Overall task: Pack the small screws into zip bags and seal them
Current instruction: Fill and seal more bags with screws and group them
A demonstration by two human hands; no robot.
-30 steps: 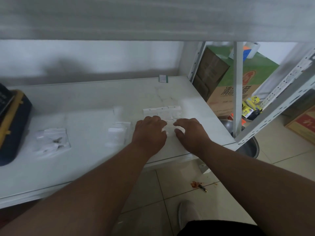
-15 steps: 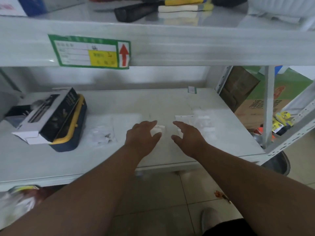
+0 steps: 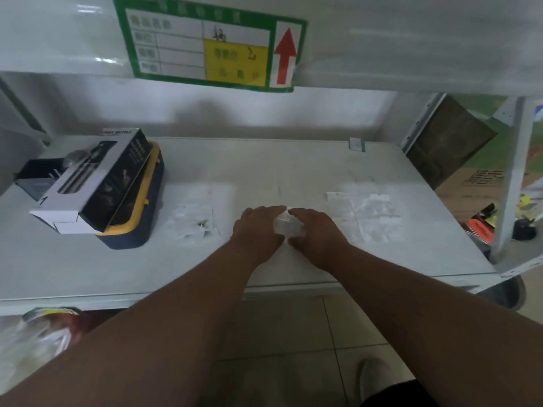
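A small clear zip bag [image 3: 286,226] lies on the white shelf [image 3: 264,165], between my two hands. My left hand [image 3: 257,232] holds its left side with fingers curled over the top edge. My right hand [image 3: 316,232] holds its right side the same way, and the fingertips nearly meet. What the bag contains is hidden. To the left lies another clear bag [image 3: 194,223] with a few dark small screws [image 3: 202,223] on it. A loose spread of empty zip bags [image 3: 367,211] lies to the right.
A black-and-white product box [image 3: 94,183] rests on a blue-and-yellow case [image 3: 138,218] at the shelf's left. The upper shelf's edge with a green label [image 3: 211,45] hangs overhead. A steel post [image 3: 511,177] and cardboard boxes [image 3: 458,160] stand on the right.
My hands have closed in from slightly apart and now meet over the small zip bag. The view has tilted up and shows more of the shelf's left side.
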